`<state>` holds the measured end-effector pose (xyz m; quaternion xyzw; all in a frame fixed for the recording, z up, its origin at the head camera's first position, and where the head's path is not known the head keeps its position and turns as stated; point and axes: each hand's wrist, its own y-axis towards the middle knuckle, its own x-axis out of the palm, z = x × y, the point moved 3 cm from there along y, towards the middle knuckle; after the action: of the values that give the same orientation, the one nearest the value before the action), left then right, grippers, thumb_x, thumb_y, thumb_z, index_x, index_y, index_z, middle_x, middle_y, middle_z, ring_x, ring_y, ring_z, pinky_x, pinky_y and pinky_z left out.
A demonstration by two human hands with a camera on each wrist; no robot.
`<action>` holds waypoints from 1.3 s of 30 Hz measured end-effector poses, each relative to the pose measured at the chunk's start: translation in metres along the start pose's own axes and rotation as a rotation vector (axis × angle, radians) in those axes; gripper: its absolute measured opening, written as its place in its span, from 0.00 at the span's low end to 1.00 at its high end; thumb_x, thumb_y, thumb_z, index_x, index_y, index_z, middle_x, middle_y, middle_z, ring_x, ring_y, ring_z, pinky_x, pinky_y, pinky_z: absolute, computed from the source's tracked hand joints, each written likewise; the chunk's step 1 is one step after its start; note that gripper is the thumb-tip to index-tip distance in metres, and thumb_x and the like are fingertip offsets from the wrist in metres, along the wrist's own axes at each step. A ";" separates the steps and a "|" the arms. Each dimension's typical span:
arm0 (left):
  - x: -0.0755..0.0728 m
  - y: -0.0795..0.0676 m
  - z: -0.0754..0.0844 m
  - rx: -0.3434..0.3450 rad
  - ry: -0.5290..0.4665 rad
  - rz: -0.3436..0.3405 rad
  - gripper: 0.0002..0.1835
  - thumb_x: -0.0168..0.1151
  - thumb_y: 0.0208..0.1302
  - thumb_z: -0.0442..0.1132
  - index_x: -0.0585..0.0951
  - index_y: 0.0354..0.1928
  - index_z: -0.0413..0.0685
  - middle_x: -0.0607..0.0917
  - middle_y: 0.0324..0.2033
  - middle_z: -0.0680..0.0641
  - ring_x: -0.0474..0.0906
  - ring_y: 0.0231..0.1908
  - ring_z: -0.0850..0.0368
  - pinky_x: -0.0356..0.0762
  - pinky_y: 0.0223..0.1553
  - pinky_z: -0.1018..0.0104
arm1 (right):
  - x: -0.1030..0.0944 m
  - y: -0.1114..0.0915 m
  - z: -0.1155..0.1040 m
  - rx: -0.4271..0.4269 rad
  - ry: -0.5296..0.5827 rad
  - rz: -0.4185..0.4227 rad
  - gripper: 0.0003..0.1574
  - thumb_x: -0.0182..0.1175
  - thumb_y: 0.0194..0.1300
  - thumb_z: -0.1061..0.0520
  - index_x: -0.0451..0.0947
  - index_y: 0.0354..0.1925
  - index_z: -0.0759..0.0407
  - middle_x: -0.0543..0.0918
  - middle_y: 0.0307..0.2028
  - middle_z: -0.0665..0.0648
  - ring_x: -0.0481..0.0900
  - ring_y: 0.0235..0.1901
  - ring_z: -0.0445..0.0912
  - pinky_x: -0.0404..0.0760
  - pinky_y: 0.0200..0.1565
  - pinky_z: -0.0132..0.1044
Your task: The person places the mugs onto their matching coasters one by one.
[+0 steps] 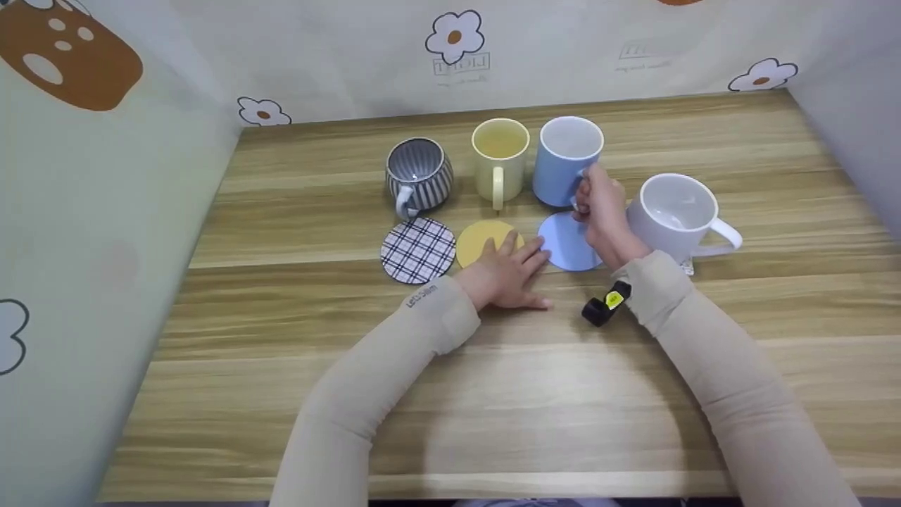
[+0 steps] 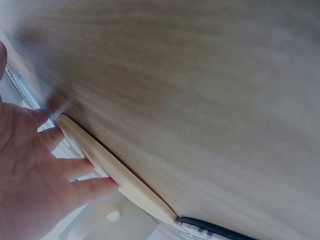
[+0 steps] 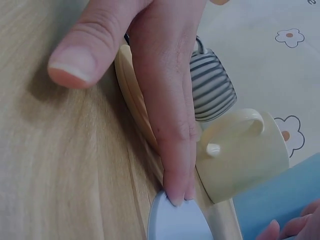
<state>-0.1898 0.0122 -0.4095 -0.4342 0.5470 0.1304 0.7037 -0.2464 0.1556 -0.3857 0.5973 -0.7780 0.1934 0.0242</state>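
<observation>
My right hand (image 1: 603, 211) grips the handle of a blue mug (image 1: 555, 172), which stands upright behind a round blue coaster (image 1: 571, 243). With fingers spread and straight, my left hand (image 1: 508, 276) lies over part of a yellow coaster (image 1: 482, 238). In the right wrist view, its fingertips touch the edge of the blue coaster (image 3: 180, 222), while only a few curled fingertips (image 3: 299, 225) of the right hand show. Left of these are a yellow mug (image 1: 486, 169), a striped mug (image 1: 431, 184) and a plaid coaster (image 1: 418, 251).
A white mug (image 1: 665, 227) stands close beside my right wrist, its handle pointing right. A patterned corner (image 1: 688, 266) peeks out beneath it. Behind the wooden table (image 1: 535, 394) hangs a flower-printed cloth (image 1: 352, 63).
</observation>
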 end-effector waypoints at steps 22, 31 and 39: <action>0.000 0.001 -0.001 -0.004 0.005 -0.004 0.46 0.37 0.58 0.73 0.41 0.72 0.58 0.37 0.72 0.53 0.32 0.69 0.40 0.42 0.65 0.40 | -0.008 -0.015 -0.004 -0.009 -0.036 0.011 0.27 0.44 0.60 0.57 0.56 0.06 0.52 0.57 0.06 0.46 0.53 0.13 0.39 0.60 0.19 0.31; -0.001 0.000 0.001 -0.009 0.018 0.011 0.46 0.37 0.58 0.73 0.42 0.72 0.58 0.39 0.72 0.53 0.34 0.70 0.41 0.44 0.65 0.41 | -0.010 -0.021 -0.004 -0.026 -0.031 0.018 0.26 0.44 0.59 0.57 0.55 0.06 0.52 0.56 0.06 0.45 0.52 0.12 0.39 0.58 0.18 0.30; -0.001 -0.001 0.000 -0.008 0.011 0.011 0.46 0.38 0.58 0.72 0.43 0.72 0.57 0.39 0.72 0.53 0.35 0.69 0.40 0.44 0.65 0.41 | -0.013 -0.024 -0.003 -0.023 -0.041 0.012 0.26 0.44 0.60 0.57 0.55 0.06 0.53 0.57 0.06 0.46 0.54 0.12 0.39 0.61 0.18 0.30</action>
<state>-0.1895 0.0122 -0.4082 -0.4348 0.5526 0.1343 0.6982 -0.2206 0.1632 -0.3803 0.5962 -0.7841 0.1722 0.0141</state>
